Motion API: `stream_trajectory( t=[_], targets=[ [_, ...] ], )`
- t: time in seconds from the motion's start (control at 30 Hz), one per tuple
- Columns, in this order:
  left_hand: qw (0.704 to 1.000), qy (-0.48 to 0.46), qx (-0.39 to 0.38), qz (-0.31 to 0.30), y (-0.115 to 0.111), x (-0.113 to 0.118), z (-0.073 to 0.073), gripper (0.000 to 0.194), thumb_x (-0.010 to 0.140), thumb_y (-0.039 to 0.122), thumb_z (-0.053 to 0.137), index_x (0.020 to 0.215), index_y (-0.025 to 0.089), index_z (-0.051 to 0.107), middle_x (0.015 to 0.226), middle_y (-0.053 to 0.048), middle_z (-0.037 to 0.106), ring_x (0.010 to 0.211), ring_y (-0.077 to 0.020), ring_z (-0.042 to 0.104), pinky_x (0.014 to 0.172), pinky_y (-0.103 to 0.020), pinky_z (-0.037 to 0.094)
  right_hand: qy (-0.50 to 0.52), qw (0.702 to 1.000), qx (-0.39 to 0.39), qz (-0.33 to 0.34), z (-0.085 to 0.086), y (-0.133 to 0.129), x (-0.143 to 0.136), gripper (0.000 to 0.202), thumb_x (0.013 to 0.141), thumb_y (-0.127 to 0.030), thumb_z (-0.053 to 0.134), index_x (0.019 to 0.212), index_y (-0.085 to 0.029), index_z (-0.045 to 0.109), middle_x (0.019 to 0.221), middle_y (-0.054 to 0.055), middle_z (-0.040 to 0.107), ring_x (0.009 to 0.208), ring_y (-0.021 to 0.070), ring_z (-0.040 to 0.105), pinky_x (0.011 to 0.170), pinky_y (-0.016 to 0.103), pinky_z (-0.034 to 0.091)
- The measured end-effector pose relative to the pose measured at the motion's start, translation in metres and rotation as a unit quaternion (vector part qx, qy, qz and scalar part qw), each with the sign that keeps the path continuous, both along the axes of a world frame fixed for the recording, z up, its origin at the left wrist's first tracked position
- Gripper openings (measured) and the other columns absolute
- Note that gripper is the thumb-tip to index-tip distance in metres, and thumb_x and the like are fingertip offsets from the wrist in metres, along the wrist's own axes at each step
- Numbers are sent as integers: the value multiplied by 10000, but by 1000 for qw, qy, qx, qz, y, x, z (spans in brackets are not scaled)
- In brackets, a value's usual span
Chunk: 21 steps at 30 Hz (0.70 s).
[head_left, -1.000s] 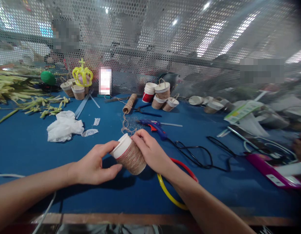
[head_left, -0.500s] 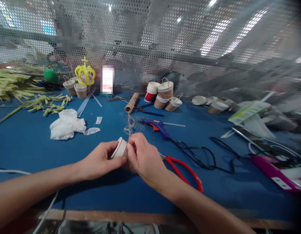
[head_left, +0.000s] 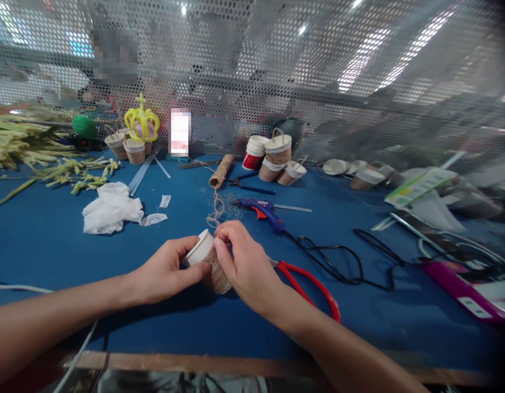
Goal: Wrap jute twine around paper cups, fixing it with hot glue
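A white paper cup (head_left: pixel 200 249), its lower part wrapped in brown twine, lies tilted between my hands. My left hand (head_left: pixel 168 268) grips it near the rim, thumb on the twine and fingers behind. At the cup's right side my right hand (head_left: pixel 246 262) pinches the twine (head_left: pixel 217 210), which runs loosely back to a twine roll (head_left: pixel 222 171). Behind my right hand lies a blue glue gun (head_left: pixel 260 212) with a clear stick in it. Red-handled scissors (head_left: pixel 310 284) rest partly under my right forearm.
Twine-wrapped cups (head_left: pixel 277 158) stand at the back, near blue-handled pliers (head_left: pixel 256 190). White crumpled cloth (head_left: pixel 111 208) and green plant strips (head_left: pixel 27 142) are on the left. A black cord (head_left: pixel 342 273) and purple power strip (head_left: pixel 461 289) lie right.
The cup has turned slightly between my hands, and more of its twine-wrapped side shows. My right hand has shifted slightly, still pinching the twine.
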State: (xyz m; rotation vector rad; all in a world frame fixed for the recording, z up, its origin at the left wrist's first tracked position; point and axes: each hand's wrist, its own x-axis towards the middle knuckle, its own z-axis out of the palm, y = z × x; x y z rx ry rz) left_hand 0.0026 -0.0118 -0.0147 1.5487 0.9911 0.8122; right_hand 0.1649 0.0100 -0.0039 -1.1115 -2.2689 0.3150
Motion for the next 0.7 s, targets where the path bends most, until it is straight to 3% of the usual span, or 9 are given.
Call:
stream_trajectory(
  t=[0.3, 0.7],
  targets=[
    [999, -34, -39, -5, -3, 0, 2, 227, 722, 310, 521, 817, 105, 507, 692, -2, 511, 639, -131, 470, 601, -246, 381, -24, 1000, -11, -6, -1, -1, -3, 127, 866, -228, 314, 801, -188, 416, 837, 75, 530, 701, 178, 527, 609, 322, 448],
    [992, -80, -101, 18, 0, 4, 5, 97, 661, 192, 504, 727, 132, 543, 679, 24, 534, 655, -113, 478, 645, -224, 384, -50, 995, 57, 65, 2, -4, -4, 118, 858, -197, 312, 806, -182, 418, 858, 103, 531, 785, 198, 531, 647, 349, 475]
  ],
)
